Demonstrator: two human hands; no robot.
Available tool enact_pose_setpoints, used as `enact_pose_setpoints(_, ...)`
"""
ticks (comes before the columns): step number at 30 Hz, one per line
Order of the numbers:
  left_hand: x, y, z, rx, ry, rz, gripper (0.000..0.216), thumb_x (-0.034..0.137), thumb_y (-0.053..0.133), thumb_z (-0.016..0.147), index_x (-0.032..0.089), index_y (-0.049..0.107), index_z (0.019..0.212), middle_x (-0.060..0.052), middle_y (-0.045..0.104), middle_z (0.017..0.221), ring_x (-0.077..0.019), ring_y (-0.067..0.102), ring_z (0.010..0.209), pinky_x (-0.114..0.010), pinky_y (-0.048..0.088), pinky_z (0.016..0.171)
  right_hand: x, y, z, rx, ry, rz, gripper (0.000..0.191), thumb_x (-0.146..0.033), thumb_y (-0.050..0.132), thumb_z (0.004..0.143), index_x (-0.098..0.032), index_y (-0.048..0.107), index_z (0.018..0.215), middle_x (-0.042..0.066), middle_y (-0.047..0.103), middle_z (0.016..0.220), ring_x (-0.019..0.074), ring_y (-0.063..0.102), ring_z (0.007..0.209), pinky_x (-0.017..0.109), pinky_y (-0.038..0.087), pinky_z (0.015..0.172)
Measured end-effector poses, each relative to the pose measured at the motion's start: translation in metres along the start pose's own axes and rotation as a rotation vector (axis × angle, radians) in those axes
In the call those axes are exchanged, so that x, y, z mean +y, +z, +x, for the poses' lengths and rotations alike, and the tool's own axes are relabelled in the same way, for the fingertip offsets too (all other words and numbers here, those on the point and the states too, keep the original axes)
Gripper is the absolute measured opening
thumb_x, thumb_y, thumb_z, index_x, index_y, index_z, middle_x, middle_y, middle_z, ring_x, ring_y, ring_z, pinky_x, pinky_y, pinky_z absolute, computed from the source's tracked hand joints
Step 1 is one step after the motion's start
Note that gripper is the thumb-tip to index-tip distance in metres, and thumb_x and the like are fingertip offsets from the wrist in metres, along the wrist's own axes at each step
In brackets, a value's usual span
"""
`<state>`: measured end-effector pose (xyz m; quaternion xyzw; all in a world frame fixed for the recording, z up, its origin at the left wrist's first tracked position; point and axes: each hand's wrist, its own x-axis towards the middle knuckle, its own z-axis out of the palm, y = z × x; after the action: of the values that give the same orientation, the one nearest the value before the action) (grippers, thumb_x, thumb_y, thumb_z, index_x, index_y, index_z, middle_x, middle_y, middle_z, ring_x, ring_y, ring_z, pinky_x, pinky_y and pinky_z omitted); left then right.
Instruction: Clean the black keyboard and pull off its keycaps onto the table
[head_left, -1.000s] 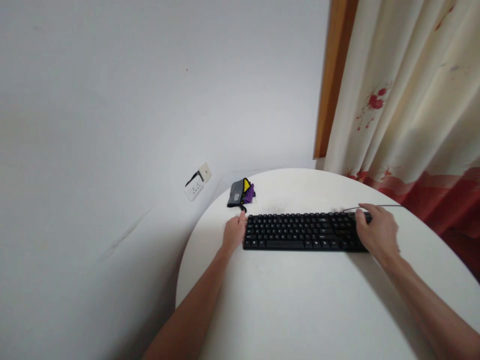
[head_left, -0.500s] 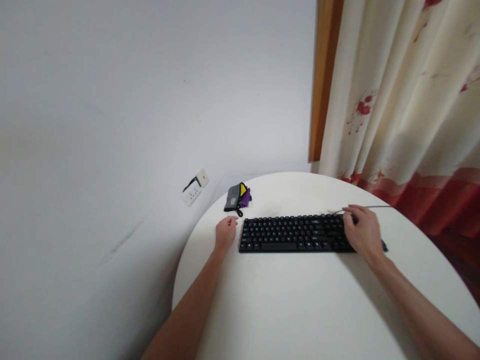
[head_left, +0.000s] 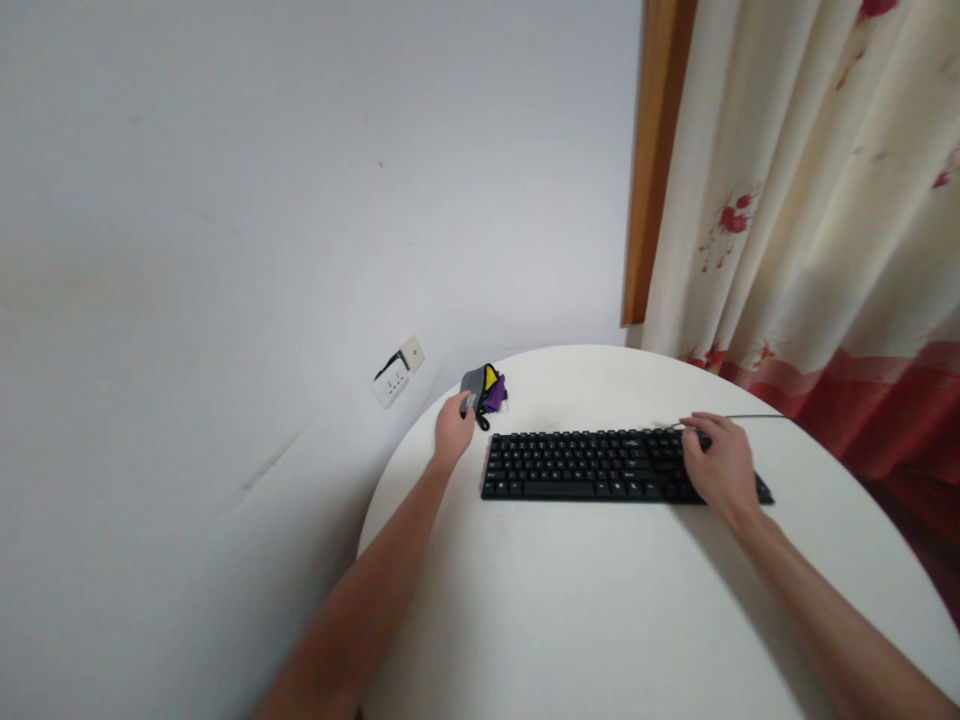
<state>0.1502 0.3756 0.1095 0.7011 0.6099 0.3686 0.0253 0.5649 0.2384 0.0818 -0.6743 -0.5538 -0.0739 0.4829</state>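
Observation:
My left hand (head_left: 453,434) is stretched to the far left part of the round white table (head_left: 600,620). Its fingertips are closed on the near corner of a small grey pouch (head_left: 475,380) with yellow and purple pieces. A black keyboard (head_left: 585,466) lies across the table just right of that hand. My right hand (head_left: 712,464) lies palm down on the keyboard's right part, fingers spread and reaching its back edge. A thin grey cable (head_left: 750,417) runs off to the right from there.
A white wall stands close behind and to the left, with a wall socket (head_left: 395,375) near the table's edge. A wooden frame (head_left: 649,170) and a cream curtain with red flowers (head_left: 810,200) hang at the back right.
My left hand has left the keyboard's left end and moved up to the grey pouch. My right hand has shifted left along the keyboard, away from its right end.

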Motion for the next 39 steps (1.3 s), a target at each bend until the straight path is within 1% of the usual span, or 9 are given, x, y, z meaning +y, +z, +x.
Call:
enact_pose_setpoints(3, -0.007, 0.011, 0.015, -0.131, 0.114, 0.083, 0.047, 0.019, 0.046, 0.09, 0.011, 0.053, 0.136, -0.015, 0.048, 0.146, -0.0241, 0.042, 0.137, -0.036, 0.028, 0.116, 0.0, 0.0, 0.0, 0.008, -0.003, 0.001, 0.027, -0.025, 0.05, 0.082, -0.015, 0.074, 0.09, 0.014, 0.068, 0.105, 0.0285, 0.057, 0.103, 0.045, 0.041, 0.099)
enact_pose_setpoints(7, -0.022, 0.018, 0.021, -0.253, 0.168, 0.212, 0.045, 0.02, 0.045, 0.093, 0.013, 0.052, 0.137, -0.013, 0.047, 0.148, -0.0243, 0.042, 0.138, -0.04, 0.029, 0.116, 0.002, 0.001, 0.001, 0.037, -0.011, 0.002, 0.027, -0.025, 0.05, 0.083, -0.015, 0.074, 0.089, 0.014, 0.069, 0.103, 0.0286, 0.059, 0.101, 0.046, 0.042, 0.098)
enact_pose_setpoints(14, -0.035, 0.009, 0.008, -0.245, 0.075, 0.447, 0.045, 0.018, 0.038, 0.096, 0.011, 0.048, 0.139, -0.018, 0.044, 0.148, -0.027, 0.051, 0.129, -0.037, 0.038, 0.109, 0.001, 0.002, 0.001, 0.027, -0.021, 0.007, 0.025, -0.024, 0.052, 0.083, -0.015, 0.074, 0.089, 0.014, 0.069, 0.103, 0.029, 0.059, 0.101, 0.046, 0.043, 0.097)
enact_pose_setpoints(18, -0.024, 0.003, 0.006, -0.221, 0.005, 0.538, 0.042, 0.019, 0.041, 0.094, 0.013, 0.053, 0.134, -0.02, 0.051, 0.14, -0.0305, 0.059, 0.117, -0.041, 0.045, 0.099, 0.001, 0.002, 0.001, 0.023, -0.02, 0.004, 0.025, -0.024, 0.051, 0.083, -0.015, 0.074, 0.089, 0.014, 0.069, 0.104, 0.0289, 0.058, 0.102, 0.046, 0.042, 0.097)
enact_pose_setpoints(21, -0.005, 0.003, 0.014, -0.211, 0.024, 0.565, 0.041, 0.022, 0.042, 0.094, 0.013, 0.054, 0.133, -0.019, 0.054, 0.136, -0.0311, 0.053, 0.122, -0.041, 0.041, 0.102, 0.001, 0.002, 0.001, 0.02, -0.018, 0.005, 0.025, -0.024, 0.051, 0.083, -0.015, 0.074, 0.088, 0.014, 0.068, 0.104, 0.0288, 0.058, 0.102, 0.046, 0.042, 0.097)
enact_pose_setpoints(23, 0.009, 0.005, 0.022, -0.239, 0.08, 0.559, 0.044, 0.026, 0.044, 0.095, 0.016, 0.05, 0.137, -0.016, 0.055, 0.136, -0.0293, 0.05, 0.125, -0.039, 0.038, 0.105, 0.0, 0.002, 0.0, 0.018, -0.015, 0.001, 0.025, -0.024, 0.051, 0.083, -0.015, 0.074, 0.088, 0.014, 0.069, 0.104, 0.0288, 0.058, 0.102, 0.045, 0.042, 0.097)
enact_pose_setpoints(27, 0.027, 0.014, 0.038, -0.339, 0.123, 0.554, 0.037, 0.032, 0.049, 0.093, 0.021, 0.06, 0.127, -0.013, 0.064, 0.124, -0.0291, 0.055, 0.119, -0.039, 0.04, 0.101, 0.002, 0.001, 0.001, 0.011, -0.02, 0.003, 0.025, -0.024, 0.051, 0.083, -0.015, 0.074, 0.088, 0.013, 0.069, 0.102, 0.0285, 0.058, 0.101, 0.045, 0.042, 0.098)
enact_pose_setpoints(34, 0.023, 0.019, 0.049, -0.448, 0.083, 0.566, 0.035, 0.025, 0.045, 0.094, 0.021, 0.066, 0.121, -0.013, 0.068, 0.117, -0.024, 0.062, 0.11, -0.031, 0.044, 0.093, 0.002, 0.002, 0.002, 0.031, -0.017, 0.005, 0.024, -0.024, 0.052, 0.083, -0.016, 0.074, 0.087, 0.013, 0.069, 0.103, 0.0289, 0.058, 0.102, 0.046, 0.042, 0.098)
enact_pose_setpoints(39, 0.02, 0.018, 0.05, -0.489, 0.059, 0.587, 0.034, 0.022, 0.046, 0.091, 0.022, 0.07, 0.116, -0.012, 0.068, 0.118, -0.0235, 0.063, 0.11, -0.03, 0.043, 0.096, -0.001, 0.001, 0.002, 0.021, -0.016, 0.01, 0.024, -0.023, 0.051, 0.083, -0.016, 0.074, 0.087, 0.013, 0.069, 0.102, 0.029, 0.058, 0.102, 0.045, 0.042, 0.097)
